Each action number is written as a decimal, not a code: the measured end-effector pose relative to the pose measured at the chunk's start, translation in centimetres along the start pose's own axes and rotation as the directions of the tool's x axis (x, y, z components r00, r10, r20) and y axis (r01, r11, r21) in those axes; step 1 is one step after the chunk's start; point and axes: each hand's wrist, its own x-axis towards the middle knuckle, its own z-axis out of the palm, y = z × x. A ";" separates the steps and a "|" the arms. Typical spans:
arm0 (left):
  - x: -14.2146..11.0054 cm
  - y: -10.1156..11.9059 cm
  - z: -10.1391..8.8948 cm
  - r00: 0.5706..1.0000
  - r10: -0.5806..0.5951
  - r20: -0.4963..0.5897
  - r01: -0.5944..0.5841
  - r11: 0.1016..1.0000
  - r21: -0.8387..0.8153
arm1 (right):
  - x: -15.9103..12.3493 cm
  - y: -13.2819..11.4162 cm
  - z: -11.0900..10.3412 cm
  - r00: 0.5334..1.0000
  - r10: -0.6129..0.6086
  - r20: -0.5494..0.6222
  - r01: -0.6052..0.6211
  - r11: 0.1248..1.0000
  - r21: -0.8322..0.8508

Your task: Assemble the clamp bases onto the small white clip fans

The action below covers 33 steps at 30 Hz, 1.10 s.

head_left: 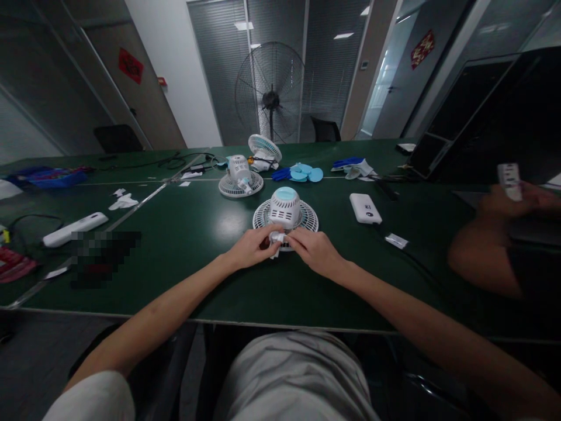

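Note:
A small white fan [284,209] lies face down on the green table, its grille flat and its motor housing with a pale blue cap upward. At its near edge, my left hand [255,245] pinches a small white fan part [277,237] between thumb and fingers. From the other side, my right hand [314,248] closes its fingertips on the same part. Whether this part is joined to the housing cannot be seen, as my fingers cover much of it. Behind stands a second face-down fan [239,169], its white neck pointing toward me.
A third fan [264,151] sits farther back beside blue fan blades [305,172] and blue-and-white gloves [354,167]. A white power bank [364,209] lies right, a long white device [75,229] left. Another person's hand [504,202] holds a white object at the right edge.

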 end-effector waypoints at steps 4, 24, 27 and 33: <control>0.1 0.3 -0.1 1.000 0.009 0.004 -0.009 1.000 -0.010 | -0.1 0.1 0.0 1.000 0.028 -0.011 -0.027 0.998 0.059; 0.0 0.1 -0.1 1.000 0.005 0.008 -0.005 1.000 -0.003 | -0.6 1.3 -0.5 0.984 -0.170 0.052 0.178 0.957 -0.227; 0.0 0.0 -0.1 1.000 0.015 0.003 -0.015 1.000 0.005 | -0.6 1.5 -0.3 0.981 -0.182 0.062 0.192 0.951 -0.242; -0.1 0.1 -0.1 1.000 -0.005 -0.009 0.005 1.000 0.020 | -0.4 1.7 0.2 0.992 -0.115 0.042 0.119 0.986 -0.118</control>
